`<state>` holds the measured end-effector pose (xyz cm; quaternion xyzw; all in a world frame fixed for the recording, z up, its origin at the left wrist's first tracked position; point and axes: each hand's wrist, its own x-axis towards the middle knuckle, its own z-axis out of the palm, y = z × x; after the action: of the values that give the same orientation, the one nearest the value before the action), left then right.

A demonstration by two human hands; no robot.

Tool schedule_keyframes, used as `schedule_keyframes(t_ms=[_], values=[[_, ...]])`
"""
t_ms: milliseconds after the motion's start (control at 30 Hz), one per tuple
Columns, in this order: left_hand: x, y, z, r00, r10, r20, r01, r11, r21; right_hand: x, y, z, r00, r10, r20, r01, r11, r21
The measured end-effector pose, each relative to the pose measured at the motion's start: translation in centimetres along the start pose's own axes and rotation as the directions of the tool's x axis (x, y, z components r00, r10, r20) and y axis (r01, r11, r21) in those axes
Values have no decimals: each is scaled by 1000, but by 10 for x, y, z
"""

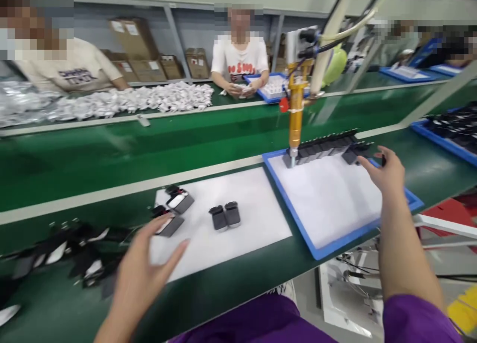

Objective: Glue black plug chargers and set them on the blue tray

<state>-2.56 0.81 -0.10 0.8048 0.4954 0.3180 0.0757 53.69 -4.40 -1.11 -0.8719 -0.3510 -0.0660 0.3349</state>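
My left hand [143,268] hovers open over the near left corner of a white sheet [223,243], its fingers spread, close to a dark grey part [169,223]. A second part [179,200] lies just beyond, and a pair of small dark parts [224,216] stands mid-sheet. My right hand [387,174] reaches to the far right of a blue-rimmed white tray [316,251], fingers extended near a row of black parts [331,146] along the tray's back edge. A small dark piece shows at its fingertips; whether it is gripped is unclear.
A gold hanging screwdriver [296,119] hangs over the tray's back left corner. A heap of black parts [63,253] lies left on the green bench. Beyond the conveyor belt [149,149] two people work beside white parts [130,102]. Another blue tray [447,134] sits far right.
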Motion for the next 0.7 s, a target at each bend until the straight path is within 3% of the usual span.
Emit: schedule_keyframes(t_ms=[100,167,233,300,367,467,700], values=[[-1,7,30,963,71,261,-43,993,-112,-74,-45,-5,964,-185,190,170,981,91],[3,10,44,936,60,346,-1,986,-167,-133,-84,-2,893,-321,316,251,937,241],[6,12,52,917,15,399,84,970,-229,-188,-123,8,780,-424,460,272,892,361],[9,11,56,883,-29,469,191,934,-302,-230,-159,23,709,-455,539,275,882,382],[11,10,60,847,-46,530,285,881,-379,-257,-187,40,720,-425,549,286,902,323],[12,8,68,836,-44,547,353,806,-476,-277,-213,62,771,-384,508,332,923,192],[5,1,85,833,-19,553,445,618,-648,-292,-226,89,851,-333,406,335,940,68]])
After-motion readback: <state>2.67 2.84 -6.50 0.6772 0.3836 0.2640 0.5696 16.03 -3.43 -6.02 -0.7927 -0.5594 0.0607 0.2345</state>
